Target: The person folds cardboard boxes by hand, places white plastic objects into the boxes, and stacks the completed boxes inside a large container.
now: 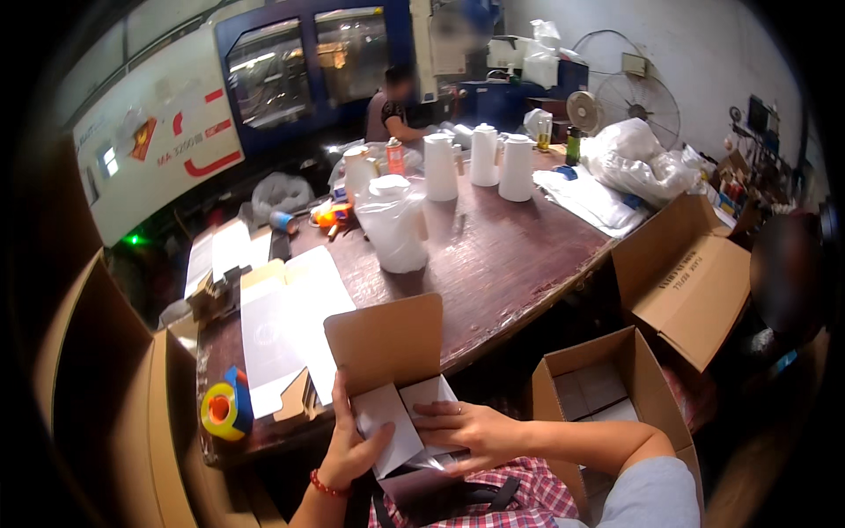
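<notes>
A small carton is propped against my lap at the table's near edge, its brown lid standing upright and its white inner flaps partly folded over the opening. My left hand grips its left side, thumb over a white flap and fingers along the outside. Across the right flap lies my right hand, fingers stretched out and pressing on the white board. Clear plastic shows in the gap between the flaps; what lies beneath is hidden. Flat white carton blanks rest on the table left of the carton.
On the dark red table stand several white jugs and one plastic-wrapped jug. A tape roll sits at the left edge. An open shipping box holding cartons is at my right. Another person works across the table.
</notes>
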A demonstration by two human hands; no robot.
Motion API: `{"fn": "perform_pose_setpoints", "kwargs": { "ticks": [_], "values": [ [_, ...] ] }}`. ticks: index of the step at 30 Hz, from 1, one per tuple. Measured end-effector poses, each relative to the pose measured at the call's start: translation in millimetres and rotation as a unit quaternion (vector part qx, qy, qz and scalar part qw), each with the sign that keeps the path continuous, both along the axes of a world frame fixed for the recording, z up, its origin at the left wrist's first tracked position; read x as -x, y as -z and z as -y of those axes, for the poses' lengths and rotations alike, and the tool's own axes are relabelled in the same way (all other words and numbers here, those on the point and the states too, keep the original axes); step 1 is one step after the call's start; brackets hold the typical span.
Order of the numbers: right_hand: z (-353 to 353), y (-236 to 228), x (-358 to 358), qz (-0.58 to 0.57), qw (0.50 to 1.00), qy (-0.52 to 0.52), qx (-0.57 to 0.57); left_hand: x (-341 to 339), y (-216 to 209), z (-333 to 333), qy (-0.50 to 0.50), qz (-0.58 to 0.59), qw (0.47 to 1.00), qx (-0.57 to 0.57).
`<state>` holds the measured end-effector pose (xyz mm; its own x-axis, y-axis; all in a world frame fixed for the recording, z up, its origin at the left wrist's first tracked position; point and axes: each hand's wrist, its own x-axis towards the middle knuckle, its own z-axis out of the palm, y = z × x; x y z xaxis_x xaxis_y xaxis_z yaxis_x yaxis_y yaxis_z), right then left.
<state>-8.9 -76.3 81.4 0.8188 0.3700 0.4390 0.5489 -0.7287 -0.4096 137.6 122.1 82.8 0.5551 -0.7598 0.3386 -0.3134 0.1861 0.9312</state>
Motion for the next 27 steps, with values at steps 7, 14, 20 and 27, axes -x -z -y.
{"fn": "perform_pose_setpoints", "kwargs": {
  "ticks": [7, 14, 20, 27],
  "values": [
    [-1.2, 2.4, -2.8, -0.055, 0.969, 0.066, -0.232, -11.9, 2.9, 14.5, 0.011, 0.072, 0.997, -0.027],
    [4.4, 3.1, -20.6, 0.013, 0.949, 0.248, -0.196, 4.9, -1.9, 10.0, 0.024, 0.037, 0.999, -0.001],
    [27.9, 22.6, -15.6, 0.047, 0.933, 0.175, -0.312, -1.9, -10.9, 2.9, -0.037, 0.245, 0.969, -0.023],
    [42.9, 24.5, 36.0, 0.037, 0.887, 0.151, -0.435, -3.7, -22.0, -4.5, 0.017, 0.298, 0.946, -0.124]
  ]
}}
